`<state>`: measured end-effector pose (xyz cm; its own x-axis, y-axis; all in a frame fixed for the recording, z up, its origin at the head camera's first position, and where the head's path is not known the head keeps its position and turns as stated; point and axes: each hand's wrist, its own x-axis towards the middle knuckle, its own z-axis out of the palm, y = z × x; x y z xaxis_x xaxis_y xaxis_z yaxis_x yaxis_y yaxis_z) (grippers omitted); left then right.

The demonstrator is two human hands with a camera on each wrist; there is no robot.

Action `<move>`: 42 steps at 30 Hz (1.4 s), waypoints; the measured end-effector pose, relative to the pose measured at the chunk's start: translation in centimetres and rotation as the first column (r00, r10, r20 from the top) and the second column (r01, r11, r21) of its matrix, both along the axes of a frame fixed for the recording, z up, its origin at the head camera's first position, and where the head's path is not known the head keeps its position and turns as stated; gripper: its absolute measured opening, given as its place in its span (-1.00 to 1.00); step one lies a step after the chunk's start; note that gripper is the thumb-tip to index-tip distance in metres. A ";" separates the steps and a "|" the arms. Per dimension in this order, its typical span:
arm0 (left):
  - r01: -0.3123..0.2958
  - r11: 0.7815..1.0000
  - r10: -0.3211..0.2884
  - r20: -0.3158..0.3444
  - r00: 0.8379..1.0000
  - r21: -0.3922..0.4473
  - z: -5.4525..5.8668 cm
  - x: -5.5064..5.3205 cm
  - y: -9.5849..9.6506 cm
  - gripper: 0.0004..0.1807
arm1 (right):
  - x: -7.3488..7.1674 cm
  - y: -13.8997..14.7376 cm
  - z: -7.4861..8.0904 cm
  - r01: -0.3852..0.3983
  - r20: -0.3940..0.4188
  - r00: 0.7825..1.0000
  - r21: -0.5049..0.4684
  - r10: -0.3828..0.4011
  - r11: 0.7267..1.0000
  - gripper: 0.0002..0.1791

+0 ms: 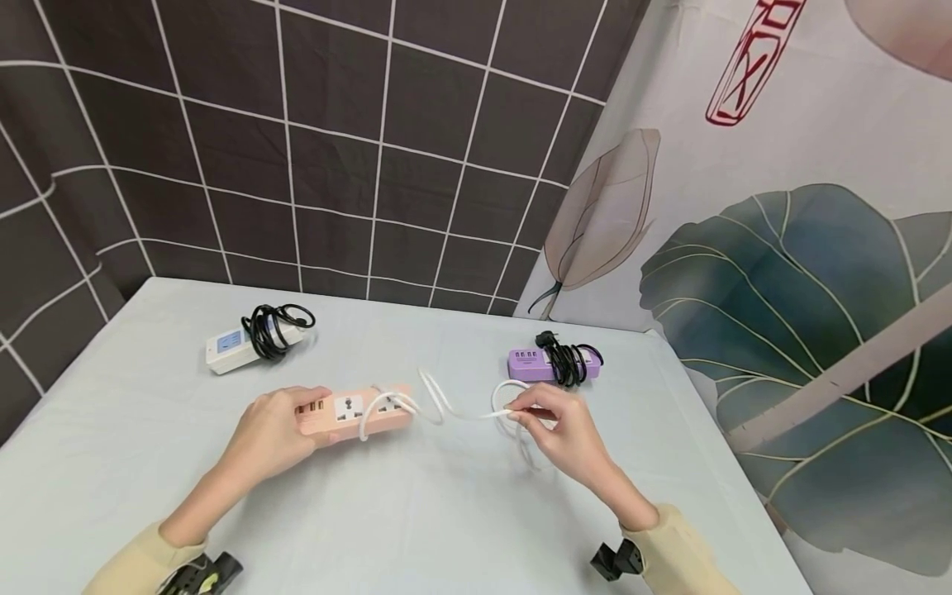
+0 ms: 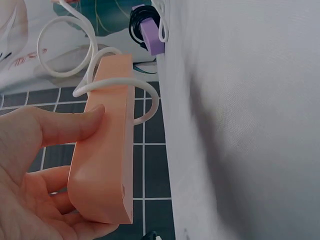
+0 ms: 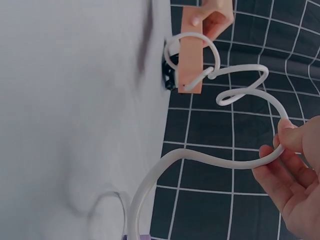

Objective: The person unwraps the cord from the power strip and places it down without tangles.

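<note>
My left hand (image 1: pixel 277 429) grips one end of a peach-pink power strip (image 1: pixel 321 423), thumb over one face and fingers behind it. In the left wrist view the strip (image 2: pixel 107 165) is held up off the white tabletop. Its white cord (image 1: pixel 439 397) loops around the strip's other end and runs in loose coils toward the right. My right hand (image 1: pixel 559 426) pinches this cord between thumb and fingers. Past that pinch, the right wrist view shows the cord (image 3: pixel 195 155) bending down toward the table. The cord's plug is hidden.
A white power strip (image 1: pixel 236 351) with a black cord bundled round it lies at the back left of the table (image 1: pixel 416 529). Behind my right hand lies a purple power strip (image 1: pixel 530 365) with its black cord coiled. A dark gridded curtain (image 1: pixel 335 165) hangs behind the table.
</note>
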<state>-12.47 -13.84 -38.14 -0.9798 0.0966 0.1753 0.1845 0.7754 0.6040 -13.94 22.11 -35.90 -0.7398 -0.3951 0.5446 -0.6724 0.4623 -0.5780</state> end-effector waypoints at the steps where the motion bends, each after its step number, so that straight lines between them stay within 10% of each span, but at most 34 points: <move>1: -0.003 1.000 0.003 -0.004 1.000 0.002 0.0 0.0 0.0 -0.33 | 0.1 0.1 -0.1 -0.007 -0.005 1.000 0.004 0.007 1.000 -0.86; 20: -0.070 0.997 0.070 -0.014 0.997 0.026 0.0 -0.7 -0.8 -0.32 | 1.8 1.8 -0.7 -0.061 -0.140 0.987 0.096 0.074 0.993 -0.72; 42: -0.096 0.992 0.100 -0.037 0.994 0.084 1.5 -0.3 -0.7 -0.33 | 1.1 0.9 -3.1 -0.074 -0.096 0.991 0.224 0.097 0.972 -0.84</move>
